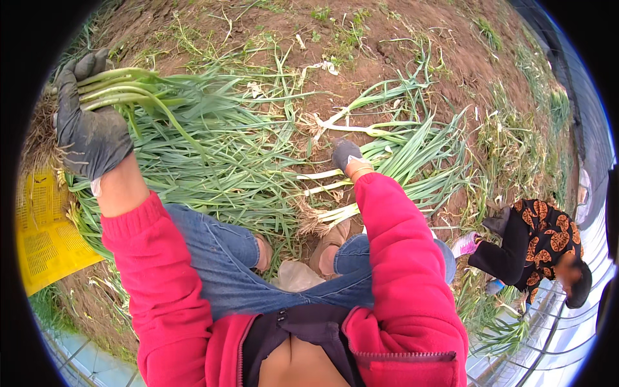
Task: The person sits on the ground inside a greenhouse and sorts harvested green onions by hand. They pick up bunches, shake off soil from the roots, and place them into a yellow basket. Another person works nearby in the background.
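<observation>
My left hand (89,126), in a dark grey glove, is raised at the left around a bunch of leek-like allium stalks (121,89). Brown roots (38,135) stick out past its outer side, and the leaves trail to the right. My right hand (346,152), gloved too, reaches down to more allium plants (411,159) lying on the soil; its fingers are largely hidden, so their grip does not show. Pale stems with roots (314,220) lie just below it. A forked plant (348,126) rests above it. Under my left arm spreads a thick layer of green leaves (217,150).
A yellow plastic crate (51,246) stands at the far left. A translucent plastic bag (297,276) lies between my feet. At the right, a person (541,246) in a patterned top bends low near the clear sheeting (570,334). Bare soil (271,24) with weeds stretches ahead.
</observation>
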`<state>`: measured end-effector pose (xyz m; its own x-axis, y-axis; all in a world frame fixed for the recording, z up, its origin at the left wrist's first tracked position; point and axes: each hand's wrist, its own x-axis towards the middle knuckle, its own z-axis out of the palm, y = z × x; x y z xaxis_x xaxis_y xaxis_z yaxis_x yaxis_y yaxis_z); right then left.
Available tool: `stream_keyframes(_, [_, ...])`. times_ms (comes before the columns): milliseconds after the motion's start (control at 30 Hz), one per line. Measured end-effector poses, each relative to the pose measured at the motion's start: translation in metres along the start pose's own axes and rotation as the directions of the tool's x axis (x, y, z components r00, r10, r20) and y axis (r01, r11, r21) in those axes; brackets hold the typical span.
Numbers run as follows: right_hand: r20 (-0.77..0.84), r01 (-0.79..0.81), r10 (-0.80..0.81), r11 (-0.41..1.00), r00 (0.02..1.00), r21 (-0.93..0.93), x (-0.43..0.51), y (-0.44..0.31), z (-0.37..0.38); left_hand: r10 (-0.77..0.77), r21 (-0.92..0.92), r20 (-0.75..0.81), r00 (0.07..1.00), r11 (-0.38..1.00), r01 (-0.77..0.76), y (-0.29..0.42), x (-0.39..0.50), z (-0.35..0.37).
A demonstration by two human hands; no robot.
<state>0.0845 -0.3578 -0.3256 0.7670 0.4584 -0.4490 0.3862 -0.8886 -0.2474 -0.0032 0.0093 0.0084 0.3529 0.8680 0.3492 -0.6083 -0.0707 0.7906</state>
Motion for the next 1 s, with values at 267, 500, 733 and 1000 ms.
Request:
stream_keyframes(267, [-0.099,0.082,-0.119,0.943,0.988,-0.324,0.081,0.003,0.020,-0.296,0.040,0.290,0.910,0.954,0.297,-0.022,0.000,-0.023])
stream_keyframes(500, [-0.100,0.106,-0.173,0.874,0.980,-0.475,0.077,0.031,-0.002,-0.321,0.044,0.359,0.877,0.944,0.327,-0.023,-0.016,-0.007])
stream_keyframes(733, [-0.268,-0.058,0.211,0.873,0.940,0.484,0.060,0.046,-0.186,-0.395,0.027,0.400,0.827,0.907,0.420,-0.023,-0.048,0.020])
stream_keyframes(1000, [-0.406,0.452,-0.231,0.208,0.884,0.867,-0.105,-0.092,-0.304,-0.540,-0.063,0.592,0.598,0.709,0.702,-0.009,-0.094,0.063])
